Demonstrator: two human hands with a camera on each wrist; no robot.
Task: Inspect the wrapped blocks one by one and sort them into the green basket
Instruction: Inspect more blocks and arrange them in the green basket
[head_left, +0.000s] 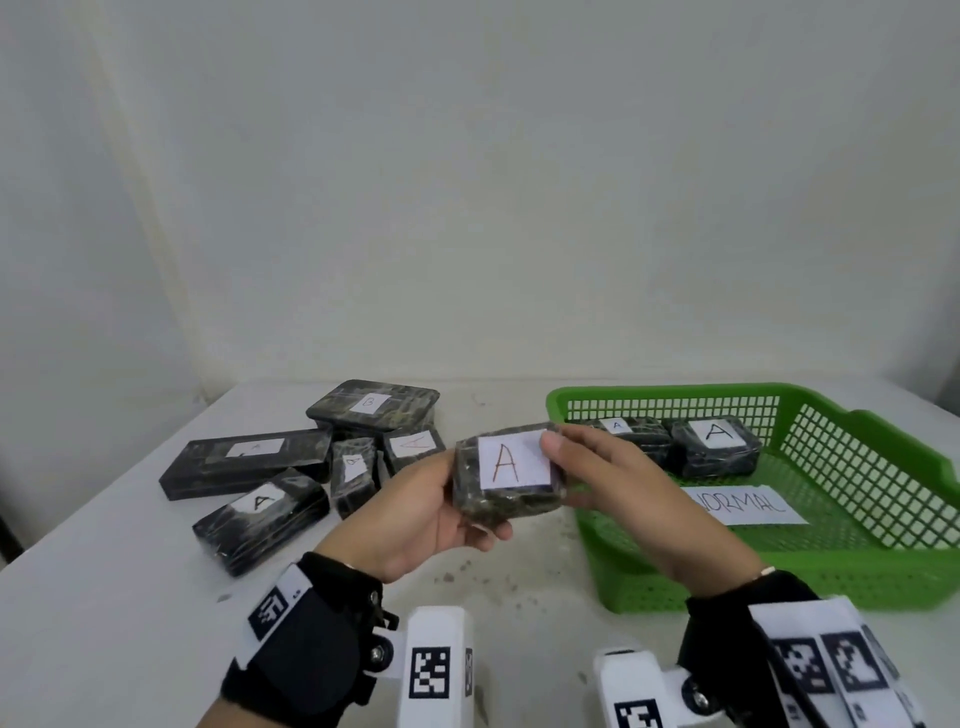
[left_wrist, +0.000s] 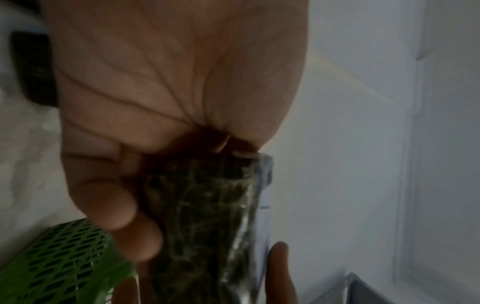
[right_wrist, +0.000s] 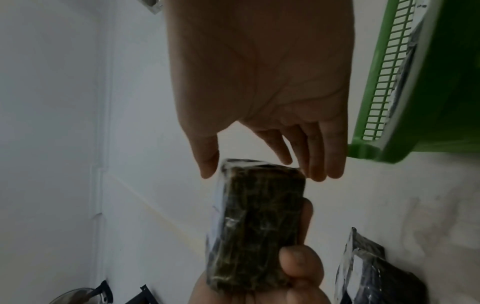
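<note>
A dark wrapped block (head_left: 506, 475) with a white label marked A is held up over the table between both hands. My left hand (head_left: 467, 506) grips its left end, fingers curled underneath. My right hand (head_left: 563, 470) pinches the right end, thumb on the label and fingers behind. In the right wrist view the block (right_wrist: 259, 226) sits between the right hand's thumb and fingers (right_wrist: 319, 164). The left wrist view has the block (left_wrist: 207, 216) against the left palm. The green basket (head_left: 883, 571) stands at the right and holds two blocks marked A (head_left: 717, 447).
Several wrapped blocks (head_left: 260, 512) marked A or B lie piled at the left of the white table (head_left: 104, 597). A paper reading NORMAL (head_left: 748, 506) lies in the basket. A wall rises right behind the table.
</note>
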